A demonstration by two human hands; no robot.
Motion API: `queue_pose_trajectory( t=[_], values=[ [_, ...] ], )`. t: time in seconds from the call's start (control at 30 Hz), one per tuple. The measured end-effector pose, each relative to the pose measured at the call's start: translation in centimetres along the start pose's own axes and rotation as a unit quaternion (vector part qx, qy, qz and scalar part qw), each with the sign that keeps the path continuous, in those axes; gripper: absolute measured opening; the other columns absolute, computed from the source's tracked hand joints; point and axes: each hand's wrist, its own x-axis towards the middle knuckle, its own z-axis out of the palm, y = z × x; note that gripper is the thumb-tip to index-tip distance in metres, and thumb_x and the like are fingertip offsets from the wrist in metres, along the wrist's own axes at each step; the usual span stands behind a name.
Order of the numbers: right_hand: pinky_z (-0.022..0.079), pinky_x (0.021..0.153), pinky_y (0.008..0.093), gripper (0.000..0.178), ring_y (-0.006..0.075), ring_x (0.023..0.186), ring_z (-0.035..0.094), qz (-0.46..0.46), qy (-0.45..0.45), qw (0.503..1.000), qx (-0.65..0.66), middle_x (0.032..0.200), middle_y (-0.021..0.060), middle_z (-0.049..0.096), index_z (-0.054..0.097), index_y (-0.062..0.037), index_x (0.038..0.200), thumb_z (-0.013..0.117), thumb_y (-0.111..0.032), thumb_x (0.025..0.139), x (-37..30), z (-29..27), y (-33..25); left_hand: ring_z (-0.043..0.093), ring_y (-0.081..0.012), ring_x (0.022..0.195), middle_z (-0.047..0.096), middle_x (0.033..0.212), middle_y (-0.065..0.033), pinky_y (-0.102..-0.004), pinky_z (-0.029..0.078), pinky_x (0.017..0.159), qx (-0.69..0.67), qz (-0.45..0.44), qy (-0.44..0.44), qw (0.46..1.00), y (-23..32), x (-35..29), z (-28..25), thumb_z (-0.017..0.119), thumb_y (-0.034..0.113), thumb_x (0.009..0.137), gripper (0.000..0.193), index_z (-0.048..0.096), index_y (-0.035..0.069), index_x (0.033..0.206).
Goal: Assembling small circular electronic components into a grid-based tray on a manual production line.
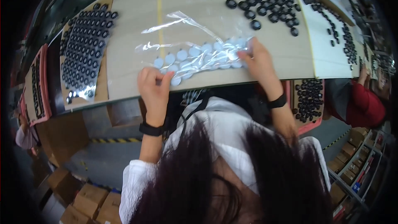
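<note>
Btw, film [190,43] glare partly hides discs [182,54].

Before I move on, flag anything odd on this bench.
Loose round black parts lie scattered at the beige tabletop's far side, unlike the neat black rows at left; the clear plastic film with pale-blue discs looks wrinkled. I see no damage.

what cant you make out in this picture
Head view throughout:
Pale blue discs: exact count, obscured by glare on the clear plastic film.
Black round parts: the farthest, cut off by the upper edge.
Left hand: some fingertips, hidden by the hand itself.
Cardboard boxes: cropped by the lower edge.
</note>
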Motion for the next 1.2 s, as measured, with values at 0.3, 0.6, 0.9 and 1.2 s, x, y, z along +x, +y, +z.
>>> queue_pose_trajectory(
  t=[0.3,0.6,0.9,1.2],
  values=[
    [0.039,0.061,0.0397,0.033,0.0345,0.070,0.050,0.001,0.077,0.997,-0.001,0.072,0.0173,0.051,0.044,-0.0012,0.080,0.068,-0.020,0.066,-0.4,0.8,-0.3,0.048,-0.0316,0.083,0.051,0.088,-0.0139,-0.0372,0.037,0.078,0.080,0.011,0.131,0.988,3.0,0.5,-0.5,0.068,0.008,0.065,0.027,0.051,0.003,0.086],
    [0.039,0.068,0.0391,0.036,0.0327,0.075,0.050,0.046,0.076,0.994,0.059,0.079,0.0157,0.052,0.047,-0.0014,0.085,0.069,-0.020,0.065,-0.9,0.7,-0.5,0.022,-0.0386,0.122,0.024,0.134,-0.0146,-0.0531,0.021,0.095,0.236,0.167,-0.249,0.924,5.7,-2.0,3.1,0.064,0.034,0.068,0.063,0.040,0.017,0.124],
    [0.026,0.096,0.0436,0.060,0.0297,0.109,0.043,-0.269,0.068,0.955,-0.101,0.116,0.0161,0.046,0.038,-0.0033,0.120,0.065,-0.019,0.069,-2.7,1.0,-3.9,0.011,-0.0440,0.124,0.018,0.138,-0.0124,-0.0655,0.010,0.092,0.248,0.119,-0.278,0.921,7.0,-1.0,3.1,0.062,0.047,0.065,0.073,0.033,0.026,0.129],
    [0.023,0.099,0.0440,0.057,0.0229,0.114,0.041,-0.204,-0.089,0.966,-0.129,0.124,0.0101,0.043,0.035,-0.0057,0.125,0.057,-0.026,0.077,-4.2,-1.9,-0.1,0.017,-0.0287,0.128,0.022,0.138,-0.0072,-0.0561,0.009,0.099,0.234,0.095,-0.305,0.918,2.9,-1.7,-0.8,0.063,0.038,0.068,0.071,0.032,0.026,0.130]
  ],
)
